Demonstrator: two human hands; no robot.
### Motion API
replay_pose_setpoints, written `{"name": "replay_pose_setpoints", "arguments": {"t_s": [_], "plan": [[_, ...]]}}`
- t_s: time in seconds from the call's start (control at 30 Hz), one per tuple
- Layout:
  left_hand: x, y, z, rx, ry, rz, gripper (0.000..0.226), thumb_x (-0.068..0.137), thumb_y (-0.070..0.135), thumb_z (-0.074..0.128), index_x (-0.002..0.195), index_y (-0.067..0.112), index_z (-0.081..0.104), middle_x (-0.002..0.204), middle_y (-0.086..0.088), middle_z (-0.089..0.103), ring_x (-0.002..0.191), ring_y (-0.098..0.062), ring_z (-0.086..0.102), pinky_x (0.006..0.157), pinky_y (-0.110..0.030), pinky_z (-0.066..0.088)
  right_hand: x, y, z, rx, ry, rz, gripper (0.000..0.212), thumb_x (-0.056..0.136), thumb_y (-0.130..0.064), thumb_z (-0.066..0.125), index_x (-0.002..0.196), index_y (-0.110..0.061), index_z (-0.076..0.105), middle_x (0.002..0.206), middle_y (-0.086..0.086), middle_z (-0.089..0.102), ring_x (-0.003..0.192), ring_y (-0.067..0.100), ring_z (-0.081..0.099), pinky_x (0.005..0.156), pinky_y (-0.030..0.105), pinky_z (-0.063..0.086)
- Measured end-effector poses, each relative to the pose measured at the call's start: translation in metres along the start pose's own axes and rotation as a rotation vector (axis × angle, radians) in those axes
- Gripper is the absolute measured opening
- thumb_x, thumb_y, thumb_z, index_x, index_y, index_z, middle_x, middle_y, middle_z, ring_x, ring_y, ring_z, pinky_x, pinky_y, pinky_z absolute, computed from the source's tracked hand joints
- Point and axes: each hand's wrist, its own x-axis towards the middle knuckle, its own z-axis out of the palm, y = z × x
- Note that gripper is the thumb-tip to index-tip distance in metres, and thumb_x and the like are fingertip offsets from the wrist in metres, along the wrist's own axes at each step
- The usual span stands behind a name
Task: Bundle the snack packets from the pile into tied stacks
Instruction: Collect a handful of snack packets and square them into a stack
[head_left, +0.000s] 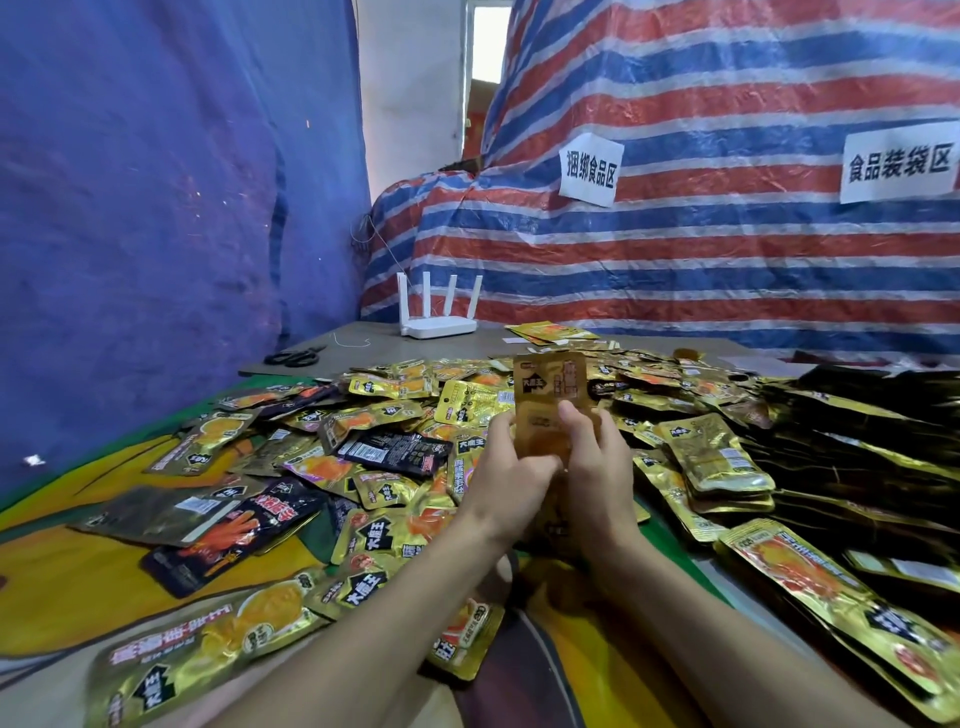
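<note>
Nearest you, loose packets (223, 639) lie flat by your forearms. Your left hand (511, 480) and right hand (597, 467) both curl round the lower half of a gold stack (550, 389), held upright above the middle of the pile (395, 415); how many packets it holds is unclear. Expect it to be light, bendy and slick, so the foils will likely slide. Pinch the long sealed edges, squaring them before tying.
</note>
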Motion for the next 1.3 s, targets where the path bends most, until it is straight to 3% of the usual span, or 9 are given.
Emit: {"name": "replay_pose_setpoints", "arguments": {"t_s": [0.13,0.27,0.47,0.57,0.67,0.83,0.97,1.13,1.3], "plan": [[-0.001,0.001,0.000,-0.050,0.004,0.002,0.052,0.067,0.039,0.064,0.116,0.023,0.055,0.103,-0.003,0.071,0.097,-0.021,0.069,0.088,-0.045,0.058,-0.003,-0.002,0.004,0.073,0.012,-0.013,0.058,0.076,-0.070,0.046,0.095,-0.019,0.068,0.091,0.005,0.075,0.087,0.024,0.072,0.085,0.055,0.057],[-0.004,-0.001,0.000,0.081,-0.001,0.160,0.059,0.071,0.041,0.066,0.122,0.040,0.036,0.095,0.012,0.069,0.086,-0.002,0.067,0.072,-0.021,0.055,0.000,-0.003,0.000,0.118,0.048,0.003,0.071,0.080,-0.074,0.038,0.096,-0.014,0.073,0.092,0.012,0.076,0.088,0.033,0.073,0.085,0.058,0.057],[-0.001,-0.007,-0.003,0.108,-0.054,0.237,0.056,0.081,0.032,0.074,0.122,0.033,0.036,0.106,0.005,0.065,0.090,-0.002,0.067,0.074,-0.019,0.056,0.005,0.000,0.000,0.189,0.018,0.091,0.063,0.087,-0.063,0.041,0.086,-0.012,0.077,0.088,0.014,0.077,0.083,0.034,0.074,0.082,0.052,0.060],[0.003,-0.010,-0.009,0.023,-0.059,0.209,0.056,0.075,0.017,0.085,0.117,0.015,0.049,0.106,-0.010,0.071,0.095,-0.019,0.072,0.080,-0.029,0.060,0.006,0.003,-0.002,0.246,-0.021,0.124,0.059,0.093,-0.058,0.042,0.072,-0.017,0.080,0.079,0.011,0.077,0.073,0.028,0.075,0.064,0.035,0.059],[0.007,-0.012,-0.014,-0.030,-0.107,0.175,0.049,0.064,0.018,0.087,0.108,0.007,0.068,0.103,-0.013,0.075,0.098,-0.028,0.073,0.085,-0.038,0.061,0.005,0.002,-0.004,0.335,-0.081,0.180,0.058,0.103,-0.049,0.042,0.085,-0.006,0.076,0.083,0.015,0.074,0.075,0.028,0.072,0.063,0.032,0.058],[0.005,-0.008,-0.012,0.059,-0.162,0.190,0.028,0.069,0.026,0.078,0.097,0.028,0.075,0.095,-0.002,0.078,0.092,-0.021,0.074,0.082,-0.035,0.061,0.002,-0.012,-0.006,0.430,-0.214,0.296,0.057,0.102,-0.052,0.040,0.096,-0.004,0.070,0.081,0.011,0.073,0.069,0.021,0.071,0.059,0.027,0.057],[-0.001,-0.008,-0.009,0.116,-0.148,0.264,0.018,0.088,0.018,0.073,0.105,0.020,0.074,0.094,0.002,0.078,0.091,-0.016,0.074,0.076,-0.023,0.059,0.010,-0.019,-0.014,0.242,-0.104,0.297,0.050,0.103,-0.051,0.041,0.100,-0.008,0.067,0.090,0.009,0.069,0.085,0.019,0.065,0.071,0.029,0.050],[-0.005,-0.002,-0.004,0.092,-0.165,0.306,0.029,0.088,0.006,0.074,0.105,0.016,0.052,0.096,-0.019,0.070,0.089,-0.036,0.069,0.081,-0.053,0.058,0.007,-0.028,-0.037,-0.049,-0.043,0.117,0.024,0.103,-0.027,0.055,0.106,-0.008,0.068,0.097,0.006,0.072,0.089,0.017,0.069,0.072,0.025,0.055],[-0.007,-0.008,-0.003,0.019,-0.303,0.134,0.054,0.079,0.000,0.078,0.124,0.023,0.058,0.102,0.002,0.077,0.094,-0.009,0.072,0.078,-0.026,0.057,-0.009,-0.049,-0.085,-0.275,-0.064,-0.025,0.014,0.101,-0.016,0.056,0.101,-0.019,0.070,0.097,0.002,0.070,0.085,0.014,0.065,0.068,0.024,0.051]]}}
